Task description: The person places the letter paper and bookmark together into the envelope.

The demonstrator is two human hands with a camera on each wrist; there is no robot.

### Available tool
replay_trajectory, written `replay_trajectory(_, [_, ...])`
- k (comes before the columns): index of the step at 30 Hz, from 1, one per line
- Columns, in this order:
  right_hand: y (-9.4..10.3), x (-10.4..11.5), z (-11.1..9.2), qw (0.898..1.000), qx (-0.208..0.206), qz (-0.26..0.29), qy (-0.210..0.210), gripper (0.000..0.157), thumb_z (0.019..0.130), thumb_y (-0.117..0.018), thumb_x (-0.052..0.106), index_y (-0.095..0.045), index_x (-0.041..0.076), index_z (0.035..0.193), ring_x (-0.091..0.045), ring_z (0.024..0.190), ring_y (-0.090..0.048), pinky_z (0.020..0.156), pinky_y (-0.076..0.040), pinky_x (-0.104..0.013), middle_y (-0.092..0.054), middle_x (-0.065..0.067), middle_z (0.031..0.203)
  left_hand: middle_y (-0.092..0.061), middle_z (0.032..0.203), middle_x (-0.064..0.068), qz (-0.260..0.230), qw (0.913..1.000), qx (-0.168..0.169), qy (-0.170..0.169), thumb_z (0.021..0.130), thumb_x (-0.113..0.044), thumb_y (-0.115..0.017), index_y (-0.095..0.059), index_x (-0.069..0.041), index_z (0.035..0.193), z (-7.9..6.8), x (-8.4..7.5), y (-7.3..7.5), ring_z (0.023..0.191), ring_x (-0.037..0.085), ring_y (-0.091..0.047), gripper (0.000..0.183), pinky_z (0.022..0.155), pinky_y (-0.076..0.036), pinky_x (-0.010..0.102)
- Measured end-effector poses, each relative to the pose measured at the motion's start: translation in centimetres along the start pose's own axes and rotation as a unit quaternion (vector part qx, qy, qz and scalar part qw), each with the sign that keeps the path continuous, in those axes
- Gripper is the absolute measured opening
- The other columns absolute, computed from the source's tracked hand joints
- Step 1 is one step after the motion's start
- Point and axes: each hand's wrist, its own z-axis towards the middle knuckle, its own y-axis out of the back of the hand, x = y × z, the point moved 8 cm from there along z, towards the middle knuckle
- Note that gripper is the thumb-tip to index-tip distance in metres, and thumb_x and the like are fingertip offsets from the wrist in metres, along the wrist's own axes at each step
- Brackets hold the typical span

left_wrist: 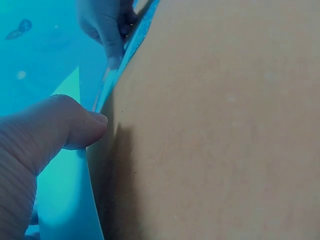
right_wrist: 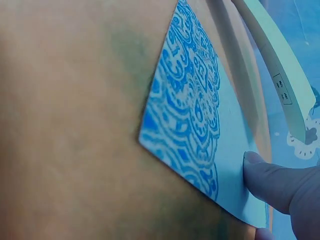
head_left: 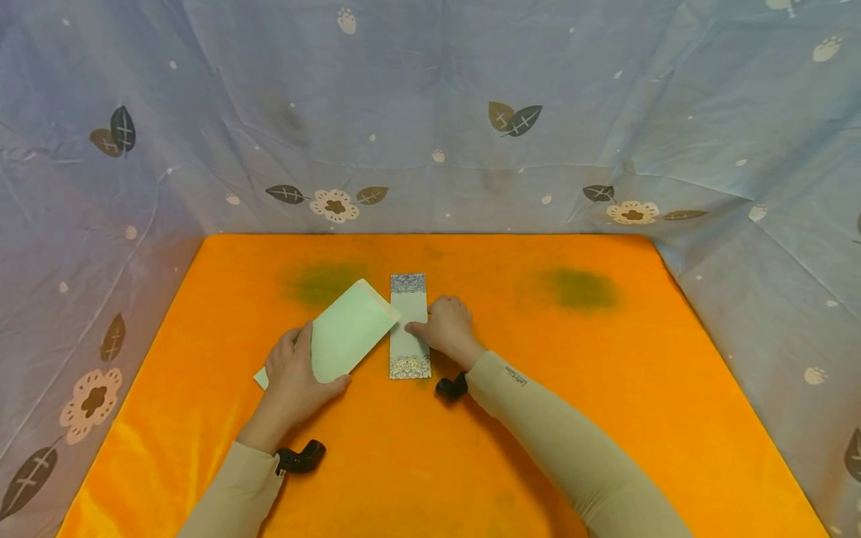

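Observation:
A pale green paper envelope (head_left: pixel 353 329) is held at a slant by my left hand (head_left: pixel 294 381), thumb on its near edge and fingers along its left side. In the left wrist view the thumb (left_wrist: pixel 75 125) lies across the envelope (left_wrist: pixel 70 195). My right hand (head_left: pixel 449 330) pinches the right edge of a narrow pale card (head_left: pixel 407 344) with ornate patterned ends, thumb on top. Seen from the right wrist, the card's blue lacy pattern (right_wrist: pixel 187 105) shows clearly, beside the thumb (right_wrist: pixel 275 182). The envelope's far right corner overlaps the card's left edge in the head view.
An orange cloth (head_left: pixel 605 418) with darker green patches covers the table. Grey-blue curtains (head_left: pixel 430 90) with flowers and leaves hang behind it and on both sides. A black wrist camera (head_left: pixel 301 456) sits at the left cuff, another (head_left: pixel 451 388) at the right.

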Motion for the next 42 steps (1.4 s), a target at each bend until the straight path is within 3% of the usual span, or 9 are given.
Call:
replay_trajectory(6, [0.1,-0.1,-0.2,0.999,-0.020,0.044,0.004,0.059,0.079,-0.078,0.046,-0.066,0.001,0.114,-0.031,0.099,-0.052,0.089,-0.036,-0.046,-0.060,-0.012,0.108,-0.022,0.144,0.030,0.002,1.0000,0.002,0.003,0.074,-0.043,-0.081,-0.016,0.002,0.152,0.0,0.0,-0.1,0.129,0.050,-0.021,0.111,0.104,-0.012,0.062])
replay_trajectory(11, [0.3,0.0,-0.2,0.997,-0.033,0.073,0.018,0.051,0.078,-0.081,0.040,-0.062,0.003,0.106,-0.025,0.088,-0.055,0.086,-0.034,-0.048,-0.061,-0.007,0.096,-0.021,0.145,0.030,0.002,1.0000,0.003,0.004,0.074,-0.043,-0.081,-0.016,0.002,0.153,0.0,0.1,-0.1,0.129,0.049,-0.020,0.111,0.104,-0.012,0.062])
replay_trajectory(14, [0.2,-0.1,-0.1,0.995,-0.022,0.093,0.018,0.049,0.079,-0.081,0.037,-0.057,0.004,0.105,-0.021,0.078,-0.055,0.085,-0.030,-0.047,-0.059,-0.004,0.087,-0.021,0.145,0.030,0.002,1.0000,0.002,0.003,0.074,-0.043,-0.080,-0.016,0.002,0.153,0.0,0.1,-0.1,0.130,0.050,-0.020,0.111,0.104,-0.011,0.062])
replay_trajectory(19, [0.0,-0.5,0.2,0.989,0.011,0.144,0.010,0.057,0.082,-0.078,0.034,-0.048,0.003,0.120,-0.020,0.071,-0.054,0.093,-0.025,-0.047,-0.057,-0.003,0.084,-0.021,0.145,0.030,0.003,1.0000,-0.001,0.004,0.074,-0.043,-0.080,-0.016,0.002,0.153,0.0,0.0,-0.1,0.130,0.050,-0.020,0.111,0.104,-0.011,0.062])
replay_trajectory(21, [0.0,-0.8,0.3,0.985,0.026,0.169,0.010,0.058,0.084,-0.076,0.032,-0.047,0.003,0.125,-0.021,0.071,-0.053,0.091,-0.032,-0.044,-0.057,-0.005,0.086,-0.022,0.144,0.030,0.004,1.0000,-0.002,0.003,0.074,-0.043,-0.080,-0.016,0.002,0.153,0.0,0.0,0.0,0.129,0.050,-0.020,0.111,0.104,-0.011,0.062])
replay_trajectory(23, [0.0,-1.0,0.3,0.982,0.040,0.186,0.015,0.055,0.086,-0.074,0.032,-0.048,0.004,0.126,-0.022,0.071,-0.052,0.080,-0.041,-0.038,-0.057,-0.006,0.087,-0.022,0.144,0.030,0.004,1.0000,-0.003,0.002,0.074,-0.043,-0.080,-0.016,0.002,0.153,0.0,0.0,0.0,0.129,0.050,-0.021,0.111,0.104,-0.011,0.062])
replay_trajectory(26, [0.1,-1.3,0.3,0.977,0.053,0.207,0.019,0.048,0.090,-0.070,0.029,-0.050,0.004,0.125,-0.022,0.072,-0.052,0.062,-0.045,-0.031,-0.056,-0.008,0.090,-0.022,0.144,0.030,0.005,1.0000,-0.004,0.001,0.074,-0.043,-0.080,-0.016,0.002,0.153,0.0,0.0,0.0,0.129,0.050,-0.021,0.111,0.104,-0.011,0.062])
replay_trajectory(42, [2.0,-3.3,-0.5,0.969,0.044,0.236,0.062,0.022,0.097,-0.060,0.025,-0.055,0.005,0.100,-0.019,0.065,-0.047,0.059,-0.040,-0.028,-0.052,-0.007,0.081,-0.021,0.145,0.029,0.001,1.0000,0.009,-0.002,0.075,-0.044,-0.080,-0.016,0.002,0.153,-0.3,-0.7,-0.5,0.130,0.050,-0.019,0.110,0.104,-0.011,0.061])
